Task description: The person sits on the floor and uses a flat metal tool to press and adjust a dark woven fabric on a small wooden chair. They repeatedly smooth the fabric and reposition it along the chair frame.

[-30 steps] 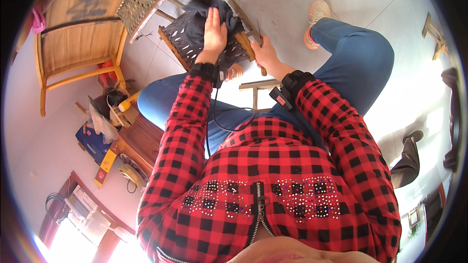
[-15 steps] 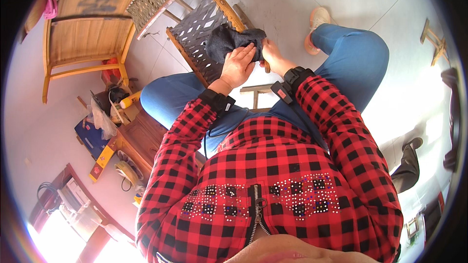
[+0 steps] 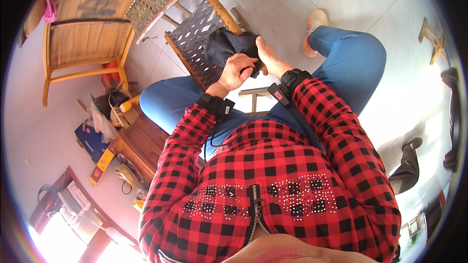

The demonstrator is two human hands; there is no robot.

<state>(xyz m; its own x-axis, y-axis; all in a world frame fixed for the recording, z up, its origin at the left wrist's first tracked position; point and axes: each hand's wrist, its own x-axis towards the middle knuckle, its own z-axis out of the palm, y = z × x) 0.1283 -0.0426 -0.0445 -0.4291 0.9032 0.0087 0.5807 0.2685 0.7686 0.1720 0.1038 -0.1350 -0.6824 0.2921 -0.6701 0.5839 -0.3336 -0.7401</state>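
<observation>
A bunched dark cloth (image 3: 222, 45) lies over the near right part of a low stool's black woven seat (image 3: 192, 31). My left hand (image 3: 237, 71) is closed, its fingers bent and gathered on the near edge of the cloth. On the right side of the cloth, my right hand (image 3: 272, 59) is turned edge-on, its thumb side up against the fabric. Most of its fingers are hidden behind the cloth, close to the end of the stool's wooden rail (image 3: 222, 12). Both wrists carry black straps.
A second stool with a pale woven seat (image 3: 148, 2) stands beyond, beside a wooden chair (image 3: 90, 44). To the left are a brown cabinet (image 3: 144, 134) and a blue box (image 3: 91, 135). Small wooden stools stand far ahead and at right. My knees flank the stool.
My left fingers, flatter on the cloth before, have curled in. My right hand has shifted slightly left and straightened, with its thumb side raised. The cloth's right part has moved a little left.
</observation>
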